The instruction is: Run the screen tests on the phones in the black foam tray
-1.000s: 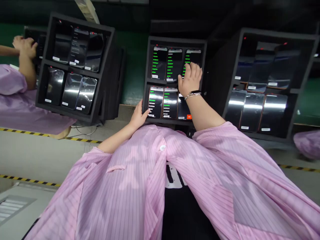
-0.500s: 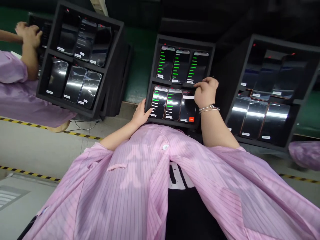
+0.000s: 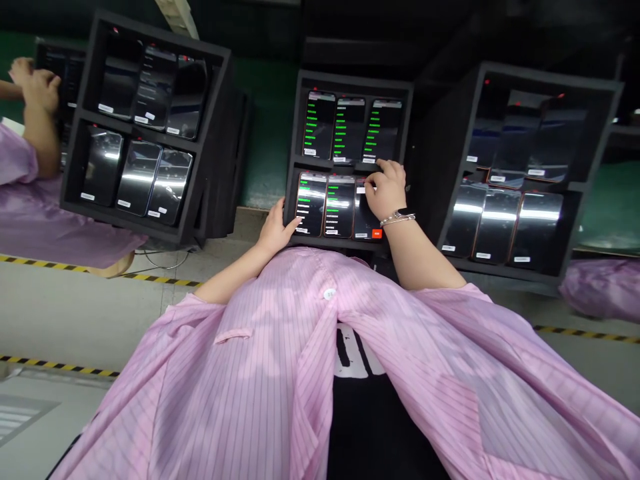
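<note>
In front of me is a black phone tray [image 3: 350, 165] with two rows of phones. My left hand [image 3: 276, 228] grips the tray's lower left edge, thumb over the rim and fingers along the outer side. My right hand [image 3: 390, 190] is over the lower right phone [image 3: 366, 217], hiding part of its top. Its thumb and fingers are apart and hold nothing; whether a fingertip touches the glass I cannot tell. That phone shows a white strip and a red square, while the lower middle phone [image 3: 339, 207] and the others display green and white text lines.
A second tray [image 3: 207, 100] of dark-screened phones stands tilted at left, a third [image 3: 575, 187] at right. Beyond the left tray are another person's hands [image 3: 40, 87]. Purple cloth [image 3: 600, 287] shows at far right. Yellow-black tape [image 3: 160, 277] marks the floor.
My right hand has shifted left over the lower right phone, its pointing finger now less extended. My left hand stays on the tray edge. The whole view has moved slightly.
</note>
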A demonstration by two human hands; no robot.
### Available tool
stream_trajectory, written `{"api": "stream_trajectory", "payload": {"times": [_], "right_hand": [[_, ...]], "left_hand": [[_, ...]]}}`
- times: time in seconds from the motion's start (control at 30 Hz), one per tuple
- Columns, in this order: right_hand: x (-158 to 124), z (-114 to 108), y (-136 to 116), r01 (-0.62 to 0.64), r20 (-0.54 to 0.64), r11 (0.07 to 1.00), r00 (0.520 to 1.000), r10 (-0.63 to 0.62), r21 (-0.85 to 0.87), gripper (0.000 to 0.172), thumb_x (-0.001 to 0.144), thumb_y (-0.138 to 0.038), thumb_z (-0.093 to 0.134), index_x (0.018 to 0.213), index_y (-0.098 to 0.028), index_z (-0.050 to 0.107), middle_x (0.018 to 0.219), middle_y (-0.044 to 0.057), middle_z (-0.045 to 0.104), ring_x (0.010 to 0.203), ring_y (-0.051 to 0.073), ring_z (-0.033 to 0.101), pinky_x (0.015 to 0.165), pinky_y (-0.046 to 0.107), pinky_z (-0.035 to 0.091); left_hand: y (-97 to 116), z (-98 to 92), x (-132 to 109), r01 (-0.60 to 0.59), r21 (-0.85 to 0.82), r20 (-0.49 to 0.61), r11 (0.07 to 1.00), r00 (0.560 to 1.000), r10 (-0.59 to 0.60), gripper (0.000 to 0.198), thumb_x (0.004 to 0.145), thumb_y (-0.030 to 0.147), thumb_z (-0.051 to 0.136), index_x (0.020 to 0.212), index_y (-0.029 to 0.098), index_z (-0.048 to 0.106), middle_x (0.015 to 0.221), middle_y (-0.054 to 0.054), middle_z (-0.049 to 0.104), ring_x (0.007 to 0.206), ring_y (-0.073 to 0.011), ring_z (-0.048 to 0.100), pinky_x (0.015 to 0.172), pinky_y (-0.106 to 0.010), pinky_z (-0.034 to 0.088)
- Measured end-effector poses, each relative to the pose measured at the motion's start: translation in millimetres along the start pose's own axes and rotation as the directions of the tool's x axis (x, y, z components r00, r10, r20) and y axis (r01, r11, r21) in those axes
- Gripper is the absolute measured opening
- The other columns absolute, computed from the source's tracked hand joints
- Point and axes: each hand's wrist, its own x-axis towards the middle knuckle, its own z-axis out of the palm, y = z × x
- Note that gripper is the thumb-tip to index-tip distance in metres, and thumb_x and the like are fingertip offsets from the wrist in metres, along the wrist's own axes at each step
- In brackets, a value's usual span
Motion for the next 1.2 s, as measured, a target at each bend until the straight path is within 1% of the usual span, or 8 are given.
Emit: {"api": "stream_trajectory", "payload": {"times": [0.17,0.43,0.57,0.67,0.83,0.93,1.07,1.2], "right_hand": [[3,1,-3,-0.030,0.020,1.000,0.999,0.029,0.005,0.033,0.092,-0.029,0.055,0.115,-0.016,0.076,0.164,0.017,0.049,0.155,0.042,0.036,0.131,0.071,0.020],[-6,-11,-12,-0.044,-0.013,0.996,0.999,0.045,0.071,0.020,0.089,-0.022,0.056,0.098,-0.020,0.074,0.154,0.014,0.059,0.156,0.038,0.037,0.131,0.066,0.026],[-54,-36,-23,0.064,0.110,0.993,0.991,-0.074,0.096,0.016,0.090,-0.021,0.055,0.091,-0.020,0.072,0.107,0.013,0.077,0.120,0.034,0.068,0.128,0.062,0.034],[-100,-59,-34,0.071,0.190,0.985,0.977,-0.100,0.157,0.018,0.092,-0.029,0.056,0.094,-0.022,0.073,0.093,0.009,0.077,0.093,0.031,0.073,0.097,0.052,0.059],[-133,-94,-48,0.121,0.334,0.936,0.913,-0.236,0.330,0.021,0.094,-0.040,0.059,0.095,-0.025,0.074,0.091,0.004,0.078,0.084,0.027,0.074,0.079,0.043,0.059],[-108,-97,-45,0.094,0.221,0.923,0.957,-0.187,0.373,0.030,0.097,-0.048,0.059,0.104,-0.024,0.075,0.105,0.008,0.079,0.097,0.029,0.074,0.089,0.044,0.060],[-31,-69,-31,-0.011,-0.132,0.982,0.991,0.036,0.186,0.056,0.107,-0.045,0.034,0.151,-0.019,0.056,0.150,0.017,0.061,0.142,0.035,0.055,0.120,0.057,0.044],[37,-30,-32,-0.115,-0.072,0.992,0.991,0.112,-0.044,0.069,0.111,-0.050,0.022,0.170,-0.015,0.027,0.174,0.017,0.029,0.166,0.035,0.017,0.133,0.064,0.019]], "left_hand": [[2,0.2,2,-0.012,0.008,0.003,1.000,1.000,0.012,0.097,0.092,0.083,0.059,0.159,0.017,0.040,0.160,-0.026,0.049,0.155,-0.0408,0.044,0.132,-0.062,0.030],[7,-3.0,-2,-0.043,0.049,-0.046,0.998,0.998,0.046,0.096,0.090,0.082,0.063,0.160,0.019,0.041,0.164,-0.024,0.043,0.158,-0.0431,0.035,0.133,-0.064,0.024],[34,-6.6,1,-0.261,0.171,0.019,0.950,0.965,0.262,0.081,0.093,0.071,0.068,0.156,0.022,0.052,0.168,-0.019,0.040,0.161,-0.0462,0.027,0.135,-0.067,0.016],[68,6.6,14,-0.503,0.130,0.308,0.854,0.840,0.447,0.067,0.096,0.057,0.072,0.153,0.025,0.058,0.162,-0.015,0.052,0.156,-0.0429,0.039,0.133,-0.064,0.025],[115,49.3,34,-0.692,0.077,0.634,0.718,0.589,0.500,0.034,0.097,0.032,0.071,0.130,0.025,0.075,0.129,-0.011,0.076,0.131,-0.0352,0.062,0.111,-0.053,0.050],[118,64.7,35,-0.734,0.063,0.688,0.676,0.523,0.504,0.023,0.103,0.029,0.060,0.104,0.023,0.081,0.101,-0.010,0.081,0.104,-0.0302,0.071,0.092,-0.046,0.055],[105,68.7,34,-0.819,0.094,0.659,0.566,0.477,0.581,0.027,0.106,0.031,0.055,0.108,0.023,0.080,0.119,-0.009,0.080,0.108,-0.0281,0.069,0.090,-0.043,0.051],[93,67.4,32,-0.901,0.145,0.629,0.409,0.403,0.665,0.025,0.108,0.026,0.054,0.109,0.022,0.078,0.128,-0.008,0.078,0.117,-0.0262,0.065,0.093,-0.041,0.047]]}}
